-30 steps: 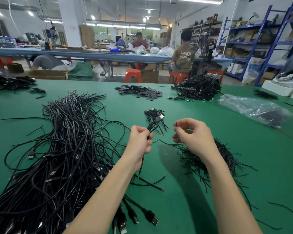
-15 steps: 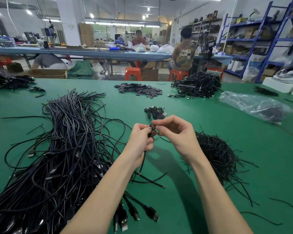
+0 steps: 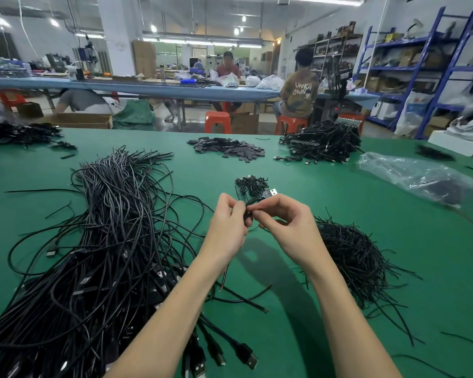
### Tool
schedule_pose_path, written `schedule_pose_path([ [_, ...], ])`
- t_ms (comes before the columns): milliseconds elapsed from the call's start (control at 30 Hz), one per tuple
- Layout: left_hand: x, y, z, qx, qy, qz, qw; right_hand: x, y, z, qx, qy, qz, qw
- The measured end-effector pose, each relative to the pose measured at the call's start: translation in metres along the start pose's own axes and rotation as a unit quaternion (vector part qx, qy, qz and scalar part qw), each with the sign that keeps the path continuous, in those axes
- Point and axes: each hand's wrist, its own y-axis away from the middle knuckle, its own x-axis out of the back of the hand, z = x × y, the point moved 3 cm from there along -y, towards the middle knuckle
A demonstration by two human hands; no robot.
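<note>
Only one legend I can read: "UNKN OWN", pale letters in two lines, on the back of a brown shirt (image 3: 301,91) worn by a seated person, far beyond the right hand (image 3: 287,227) and slightly to its right. Print elsewhere is too blurred to read.

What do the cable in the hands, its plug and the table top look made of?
Cable: matte black jacket, likely rubber or PVC; it bends tightly. Plug: shiny silver shell, probably metal, on black moulded plastic. Table top: dull green, cloth or mat; cannot tell.
</note>
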Motion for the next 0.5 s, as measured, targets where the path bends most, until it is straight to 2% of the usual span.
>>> schedule_pose_path([
  [133,0.0,0.0,-0.002,-0.01,0.019,0.041,0.999,-0.003,0.002,-0.001,-0.034,-0.08,0.008,0.996],
  [233,-0.002,0.002,0.002,0.002,0.098,0.041,0.994,-0.006,0.003,0.0,-0.126,-0.189,0.014,0.974],
  [300,-0.002,0.003,0.006,-0.001,0.131,0.026,0.991,-0.011,0.004,0.005,-0.221,-0.27,0.012,0.937],
  [367,-0.003,0.005,0.009,-0.001,0.144,0.002,0.99,-0.015,0.007,0.012,-0.323,-0.378,0.007,0.868],
  [433,-0.003,0.007,0.012,0.006,0.138,-0.047,0.989,-0.017,0.011,0.017,-0.374,-0.464,-0.016,0.803],
  [467,-0.002,0.008,0.013,0.005,0.13,-0.084,0.988,-0.014,0.012,0.018,-0.379,-0.481,-0.029,0.79],
  [500,0.0,0.009,0.015,-0.002,0.113,-0.127,0.985,-0.009,0.013,0.02,-0.373,-0.474,-0.042,0.796],
])
